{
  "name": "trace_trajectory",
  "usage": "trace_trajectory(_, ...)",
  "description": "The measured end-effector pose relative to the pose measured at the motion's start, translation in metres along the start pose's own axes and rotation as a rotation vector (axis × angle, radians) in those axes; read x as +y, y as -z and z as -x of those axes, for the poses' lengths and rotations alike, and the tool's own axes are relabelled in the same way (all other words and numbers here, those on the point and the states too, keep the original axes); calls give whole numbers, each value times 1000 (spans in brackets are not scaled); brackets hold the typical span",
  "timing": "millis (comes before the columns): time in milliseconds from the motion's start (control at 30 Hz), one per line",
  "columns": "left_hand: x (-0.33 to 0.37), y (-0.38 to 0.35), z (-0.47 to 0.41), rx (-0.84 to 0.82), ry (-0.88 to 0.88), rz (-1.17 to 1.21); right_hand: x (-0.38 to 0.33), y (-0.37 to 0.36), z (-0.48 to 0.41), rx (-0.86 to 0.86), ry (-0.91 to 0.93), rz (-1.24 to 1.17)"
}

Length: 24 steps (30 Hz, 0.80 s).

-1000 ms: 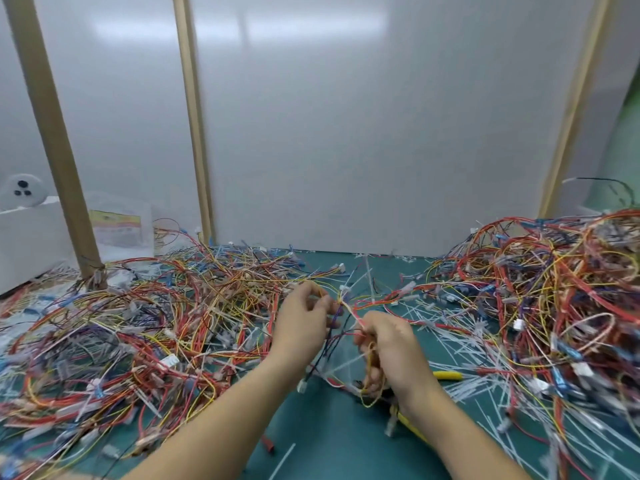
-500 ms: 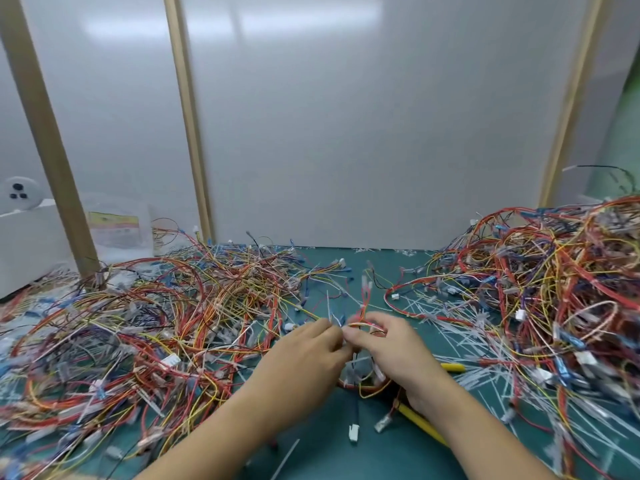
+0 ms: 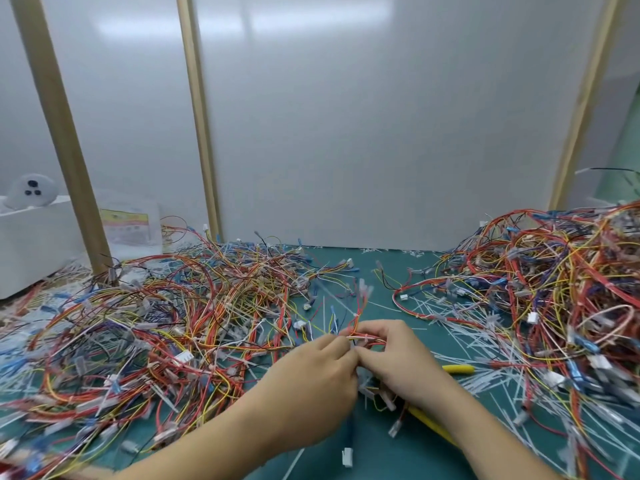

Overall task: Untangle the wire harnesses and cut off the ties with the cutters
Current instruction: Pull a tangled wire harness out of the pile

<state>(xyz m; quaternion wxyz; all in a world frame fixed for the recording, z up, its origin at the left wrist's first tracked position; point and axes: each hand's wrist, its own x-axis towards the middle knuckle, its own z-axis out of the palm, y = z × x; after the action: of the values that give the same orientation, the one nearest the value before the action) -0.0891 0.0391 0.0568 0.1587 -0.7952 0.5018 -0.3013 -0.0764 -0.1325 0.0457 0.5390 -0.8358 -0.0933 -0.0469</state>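
Note:
My left hand [image 3: 317, 386] and my right hand [image 3: 403, 362] meet over the green mat [image 3: 381, 455], fingertips together. Between them they pinch a small wire harness [image 3: 362, 336] of red, orange and white wires, whose ends stick up behind the fingers. White connectors hang from it below the hands. The yellow-handled cutters [image 3: 457, 368] lie on the mat under my right wrist, one handle showing to the right, the other near my forearm.
A wide heap of tangled harnesses [image 3: 156, 334] covers the left of the mat. A taller heap [image 3: 554, 292] rises at the right. Cut white ties [image 3: 485, 348] litter the mat between them. A white box [image 3: 31, 244] and wooden posts stand at the back left.
Both hands came down toward me and closed together on the harness; before, they held it apart and higher. The view shifted slightly.

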Motion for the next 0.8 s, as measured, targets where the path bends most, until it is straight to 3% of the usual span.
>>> trace_trajectory(67, 0, 5, -3, 55, 12, 27, 0, -2, -1, 60, 42, 7)
trace_trajectory(133, -15, 0, -2, 196, 229, 213, -1, -1, -1, 123, 49, -82)
trace_trajectory(200, -46, -9, 1, 235, 735, 533, -2, 1, -2, 175, 41, -203)
trace_trajectory(300, -93, -33, 10, 208, 1496, 1222, -6, 1, 0, 147, 9, -335)
trace_trajectory(367, -109, -48, 8, 302, 1659, 1593, -5, 1, 0, 96, 4, -333)
trace_trajectory(500, -108, -61, -6, 529, 1684, 1627, -2, -1, -1, 50, -8, -304)
trace_trajectory(600, -93, -59, -18, 639, 1569, 1463, -2, -1, -1, 79, -20, -330)
trace_trajectory(700, -66, -50, -27, 594, 1274, 1214, -4, -1, -1, 130, -30, -370)
trace_trajectory(800, -42, -43, -24, 403, 959, 840, -4, -1, -2, 203, -42, -401)
